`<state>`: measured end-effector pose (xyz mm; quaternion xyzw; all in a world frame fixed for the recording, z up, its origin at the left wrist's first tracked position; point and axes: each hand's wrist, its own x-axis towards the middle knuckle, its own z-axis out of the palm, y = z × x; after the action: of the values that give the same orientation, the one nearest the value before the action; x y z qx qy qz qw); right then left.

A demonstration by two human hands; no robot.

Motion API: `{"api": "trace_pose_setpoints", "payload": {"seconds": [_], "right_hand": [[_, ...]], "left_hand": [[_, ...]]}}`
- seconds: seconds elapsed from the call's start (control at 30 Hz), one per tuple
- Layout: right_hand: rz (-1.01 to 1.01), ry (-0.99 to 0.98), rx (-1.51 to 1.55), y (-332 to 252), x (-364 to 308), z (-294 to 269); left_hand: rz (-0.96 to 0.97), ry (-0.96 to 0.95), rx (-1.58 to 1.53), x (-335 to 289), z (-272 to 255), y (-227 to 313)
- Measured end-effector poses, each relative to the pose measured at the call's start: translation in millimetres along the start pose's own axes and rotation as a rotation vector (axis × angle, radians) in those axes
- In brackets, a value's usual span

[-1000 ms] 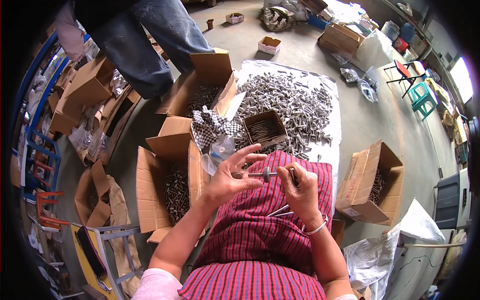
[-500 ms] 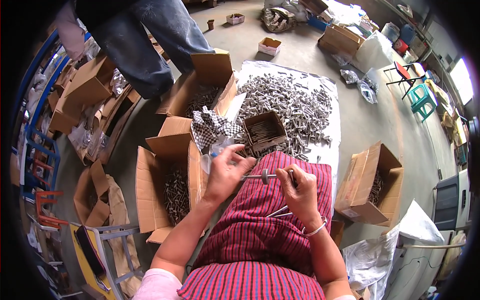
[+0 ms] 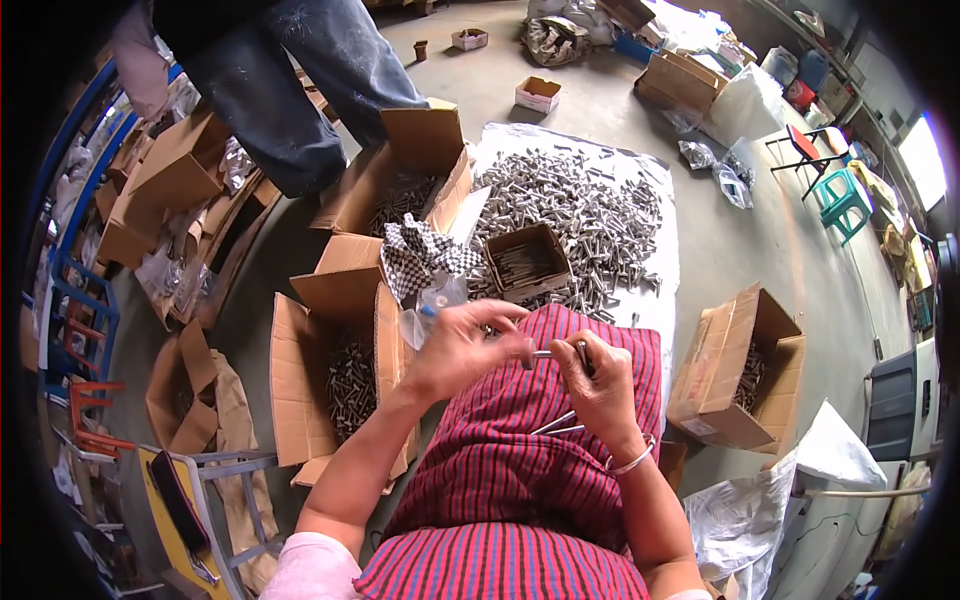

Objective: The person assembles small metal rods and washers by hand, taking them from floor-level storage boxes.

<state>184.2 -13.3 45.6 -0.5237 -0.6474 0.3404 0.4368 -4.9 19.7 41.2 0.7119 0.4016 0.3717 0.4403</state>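
Above my lap, my right hand [image 3: 598,385] is closed round a thin metal rod [image 3: 543,354] lying roughly crosswise. A small dark round metal piece [image 3: 528,357] sits on the rod. My left hand [image 3: 465,345] is curled at that piece, its thumb against it; the fingers partly hide the rod's left end. Beneath both hands is red striped cloth [image 3: 500,450]. Just beyond, a small open box [image 3: 527,290] holding thin metal pieces stands among a heap of metal bolts [image 3: 575,210] on a white sheet [image 3: 662,300].
Cardboard boxes with metal pieces stand to the left [image 3: 290,400], far left [image 3: 395,205] and right [image 3: 690,390]. A checkered cloth [image 3: 425,250] lies between boxes. Another person's jeans-clad legs [image 3: 300,90] are at the far left. A metal-framed yellow stool [image 3: 165,520] stands near left.
My left hand has moved right along the rod, and its thumb has come to the round metal piece. My right hand has kept its grip and place.
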Motion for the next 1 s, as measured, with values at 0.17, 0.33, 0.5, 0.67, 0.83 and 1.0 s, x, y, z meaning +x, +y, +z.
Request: {"api": "trace_pose_setpoints", "payload": {"seconds": [0.17, 0.33, 0.5, 0.67, 0.83, 1.0], "right_hand": [[0.092, -0.001, 0.097, 10.7, 4.6, -11.2], [0.152, -0.038, 0.175, 10.3, -1.2, -15.1], [0.166, -0.066, 0.21, 7.5, -1.0, -17.1], [0.23, -0.076, 0.282, 4.7, -3.4, -22.7], [0.261, -0.086, 0.362, 8.3, -7.0, -22.9], [0.421, -0.102, 0.55, 10.6, -4.9, -27.8]], "left_hand": [[-0.13, 0.133, -0.21, 4.7, 8.4, 15.8], [-0.227, 0.303, -0.281, 6.5, 10.3, -13.8], [-0.276, 0.007, -0.283, 7.5, 13.3, 5.9], [-0.24, -0.079, -0.578, 6.8, 13.5, 24.1], [-0.34, 0.089, -0.452, 9.2, 15.7, -5.3], [-0.325, -0.121, -0.788, -0.7, 22.2, -4.5]]}}
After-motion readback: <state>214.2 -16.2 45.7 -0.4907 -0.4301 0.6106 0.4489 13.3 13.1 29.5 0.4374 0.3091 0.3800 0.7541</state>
